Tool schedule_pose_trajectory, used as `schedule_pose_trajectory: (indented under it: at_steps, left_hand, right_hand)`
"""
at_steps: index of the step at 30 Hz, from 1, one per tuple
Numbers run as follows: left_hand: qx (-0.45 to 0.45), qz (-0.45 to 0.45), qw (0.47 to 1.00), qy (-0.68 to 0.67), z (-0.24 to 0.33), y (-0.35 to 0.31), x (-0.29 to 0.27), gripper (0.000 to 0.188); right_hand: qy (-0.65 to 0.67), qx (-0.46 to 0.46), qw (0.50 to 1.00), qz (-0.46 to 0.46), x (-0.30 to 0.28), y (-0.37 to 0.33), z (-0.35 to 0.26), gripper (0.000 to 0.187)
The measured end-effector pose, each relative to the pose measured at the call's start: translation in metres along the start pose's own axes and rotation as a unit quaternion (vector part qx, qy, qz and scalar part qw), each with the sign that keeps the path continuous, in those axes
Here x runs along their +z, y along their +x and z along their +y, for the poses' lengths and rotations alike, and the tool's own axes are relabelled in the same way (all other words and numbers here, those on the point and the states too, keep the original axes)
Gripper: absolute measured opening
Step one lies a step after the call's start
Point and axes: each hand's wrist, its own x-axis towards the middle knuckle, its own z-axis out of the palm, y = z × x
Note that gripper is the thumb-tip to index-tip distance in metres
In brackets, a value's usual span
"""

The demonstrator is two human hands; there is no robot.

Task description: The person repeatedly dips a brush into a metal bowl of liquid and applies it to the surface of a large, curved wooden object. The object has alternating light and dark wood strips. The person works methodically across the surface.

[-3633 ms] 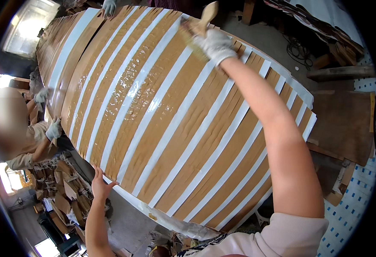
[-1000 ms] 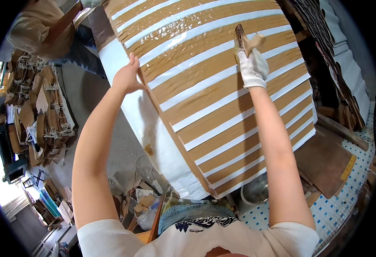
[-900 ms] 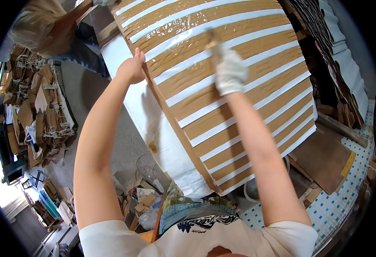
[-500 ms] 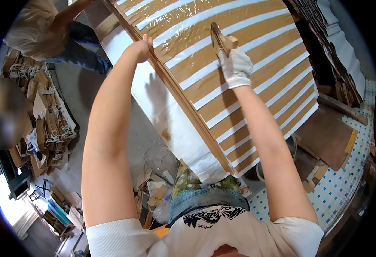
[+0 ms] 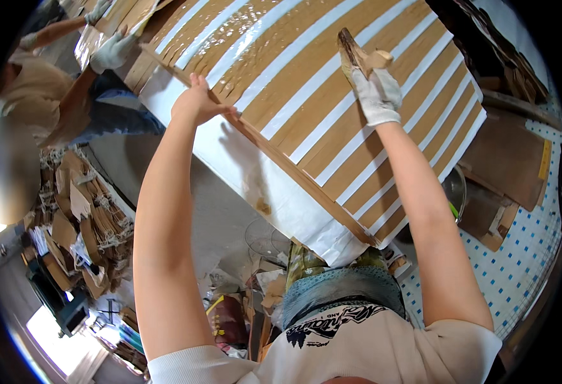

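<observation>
My left hand [image 5: 194, 104] is bare, its thumb and fingers spread against the long left edge of the brown cardboard sheets [image 5: 313, 137]. These lie fanned out with white bands between them, and their upper part shines wet. Over them, my right hand [image 5: 379, 97], in a white glove, grips a wide, flat brush [image 5: 350, 50] with a pale wooden handle and a dark, stained working edge. Whether that edge touches the sheets, I cannot tell. Under the sheets, a white covered board [image 5: 245, 173] sticks out on the left, with a brown stain.
At the upper left a co-worker's gloved hand [image 5: 113, 51] is at a shiny brown sheet [image 5: 130, 16]. Bundles of tied cardboard [image 5: 92, 211] stand on the left. A metal bucket [image 5: 455, 192] sits beside brown boards [image 5: 505, 160] on the right. Scraps [image 5: 271, 285] litter the floor near my legs.
The brush has moved to the right in the view. My left hand has come lower along the edge, its thumb now stretched out. The co-worker's gloved hands have come into sight.
</observation>
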Motion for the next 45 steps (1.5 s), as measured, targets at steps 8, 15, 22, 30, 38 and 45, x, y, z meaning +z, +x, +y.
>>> schedule_pose_trajectory:
  at_steps: [8, 15, 22, 30, 38, 45]
  left_hand:
    - [-0.043, 0.060, 0.994, 0.080, 0.026, -0.009, 0.004, 0.118]
    - [-0.035, 0.094, 0.992, 0.082, 0.025, -0.008, 0.009, 0.115]
    - [-0.045, 0.096, 0.994, 0.022, 0.017, -0.013, 0.010, 0.113]
    - [-0.059, 0.100, 0.993, -0.001, 0.031, -0.015, 0.005, 0.106]
    - [-0.096, 0.060, 0.993, -0.024, 0.018, -0.017, 0.008, 0.102]
    - [-0.120, 0.063, 0.989, -0.056, 0.033, -0.008, 0.001, 0.105]
  right_hand:
    - [0.094, -0.226, 0.962, -0.118, 0.016, -0.078, -0.062, 0.030]
    - [0.095, -0.014, 0.993, 0.065, -0.052, 0.112, 0.118, 0.060]
    - [0.095, -0.090, 0.983, -0.132, -0.059, 0.120, 0.070, 0.038]
    - [0.238, -0.024, 0.967, -0.092, -0.098, 0.222, 0.182, 0.082]
    - [-0.020, -0.188, 0.982, -0.020, -0.080, 0.237, 0.186, 0.025]
    - [0.162, -0.084, 0.983, 0.036, -0.099, 0.319, 0.249, 0.028]
